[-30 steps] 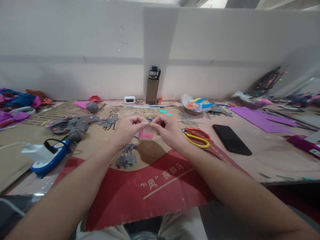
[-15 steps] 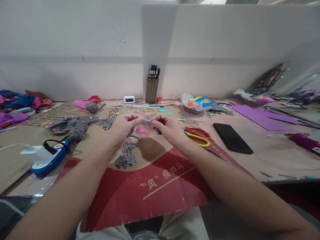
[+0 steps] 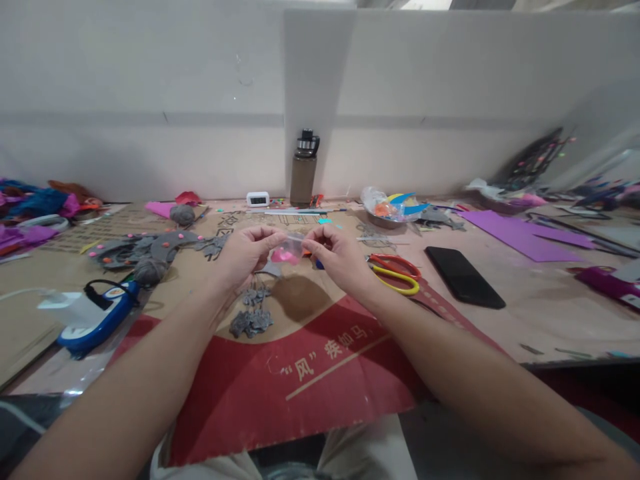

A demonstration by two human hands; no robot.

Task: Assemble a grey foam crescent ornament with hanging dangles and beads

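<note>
A small clear plastic bag (image 3: pixel 295 245) with bright pink pieces inside hangs between my two hands, above the cardboard. My left hand (image 3: pixel 254 252) pinches its upper left edge between thumb and fingers. At the opposite edge my right hand (image 3: pixel 333 252) grips the bag the same way. Below my left hand, grey ruffled flower-like pieces (image 3: pixel 253 321) lie on the red and brown cardboard sheet (image 3: pixel 345 387). Scissors (image 3: pixel 397 273) with red and yellow handles lie just right of my right hand, partly hidden by the wrist.
A black phone (image 3: pixel 464 277) and purple sheets (image 3: pixel 520 233) lie to the right. At the back stand a bottle (image 3: pixel 303 177), a small white clock (image 3: pixel 258 199) and a bowl of scraps (image 3: pixel 393 212). A blue power strip (image 3: pixel 103 323) and grey decorated crafts (image 3: pixel 145 250) are on the left.
The bag is now stretched flatter between my hands, its pink contents tucked up closer under the top edge. Both hands stay in nearly the same place.
</note>
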